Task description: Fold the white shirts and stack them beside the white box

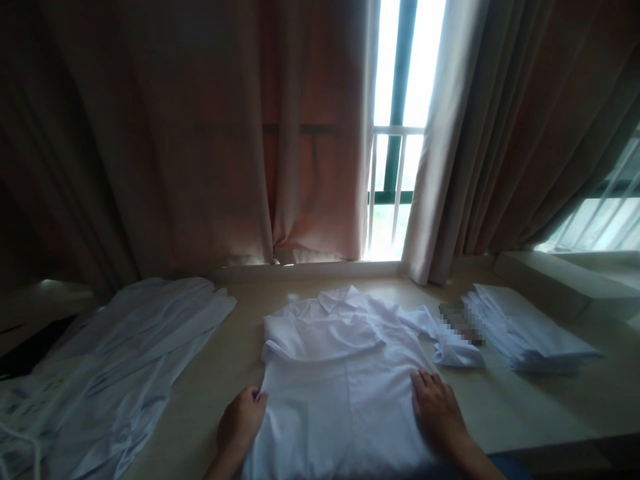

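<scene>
A white collared shirt point(320, 393) lies on the table with its collar toward the window. One sleeve is folded across its upper part, and the other trails out to the right. My left hand point(242, 419) is closed on the shirt's left edge, its thumb over the cloth. At the right edge, my right hand point(437, 408) has its fingers bent over the fabric and grips it. The shirt's lower end runs out of view at the bottom.
On the left lies a loose heap of white garments point(145, 347) beside a white cable point(30, 437). A stack of folded white shirts point(535, 330) sits at the right, next to a small blurred-out item point(461, 323). Curtains point(320, 167) and a window point(390, 167) stand behind.
</scene>
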A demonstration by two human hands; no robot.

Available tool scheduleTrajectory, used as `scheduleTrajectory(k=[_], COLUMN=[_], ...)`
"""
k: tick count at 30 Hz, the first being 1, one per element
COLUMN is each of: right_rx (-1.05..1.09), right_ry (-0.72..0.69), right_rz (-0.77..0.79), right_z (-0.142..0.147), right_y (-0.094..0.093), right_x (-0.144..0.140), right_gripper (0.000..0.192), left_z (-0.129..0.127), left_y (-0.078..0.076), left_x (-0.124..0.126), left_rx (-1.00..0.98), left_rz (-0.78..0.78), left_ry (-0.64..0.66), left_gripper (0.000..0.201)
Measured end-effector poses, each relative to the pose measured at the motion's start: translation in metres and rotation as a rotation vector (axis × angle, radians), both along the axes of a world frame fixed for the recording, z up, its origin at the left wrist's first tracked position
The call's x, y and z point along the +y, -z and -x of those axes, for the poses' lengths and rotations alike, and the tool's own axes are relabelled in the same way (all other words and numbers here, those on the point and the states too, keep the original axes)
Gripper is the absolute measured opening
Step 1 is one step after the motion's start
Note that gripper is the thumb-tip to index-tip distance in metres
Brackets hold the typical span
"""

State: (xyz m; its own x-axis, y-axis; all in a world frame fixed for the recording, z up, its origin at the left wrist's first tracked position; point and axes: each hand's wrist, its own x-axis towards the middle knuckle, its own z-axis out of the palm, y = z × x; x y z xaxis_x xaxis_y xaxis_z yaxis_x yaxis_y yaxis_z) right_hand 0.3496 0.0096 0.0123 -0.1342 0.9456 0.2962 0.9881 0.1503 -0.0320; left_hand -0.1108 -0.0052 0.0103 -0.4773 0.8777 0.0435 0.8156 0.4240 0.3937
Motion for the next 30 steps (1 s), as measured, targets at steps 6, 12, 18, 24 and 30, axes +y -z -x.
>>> scheduleTrajectory(k=[6, 12, 18, 24, 30], right_rx=[-0.071, -0.118, 0.079, 0.293, 0.286], right_ry=[0.091, 0.03, -0.111, -0.159, -0.051], right_rz=[0.143, 0.307, 0.145, 0.136, 0.342], right_z=[-0.005, -0.003, 0.04, 0.077, 0.099], right_y=[-0.013, -0.03, -0.044, -0.028, -0.028], right_x=[0.003, 0.013, 0.06, 0.135, 0.166], right_gripper=[0.029, 0.023, 0.031, 0.049, 0.057], left_z=[0.013, 0.007, -0.003, 0.012, 0.022], left_y=[-0.007, -0.008, -0.011, -0.014, -0.003], left_x=[-0.015, -0.006, 0.023, 0.035, 0.041], left_rx=[-0.13, -0.167, -0.153, -0.127, -0.038], left_rz=[0.076, -0.026, -0.088, -0.101, -0.205], left_ry=[-0.092, -0.149, -0.143, -0.19, -0.08], left_gripper=[0.018, 0.024, 0.052, 0.055, 0.016])
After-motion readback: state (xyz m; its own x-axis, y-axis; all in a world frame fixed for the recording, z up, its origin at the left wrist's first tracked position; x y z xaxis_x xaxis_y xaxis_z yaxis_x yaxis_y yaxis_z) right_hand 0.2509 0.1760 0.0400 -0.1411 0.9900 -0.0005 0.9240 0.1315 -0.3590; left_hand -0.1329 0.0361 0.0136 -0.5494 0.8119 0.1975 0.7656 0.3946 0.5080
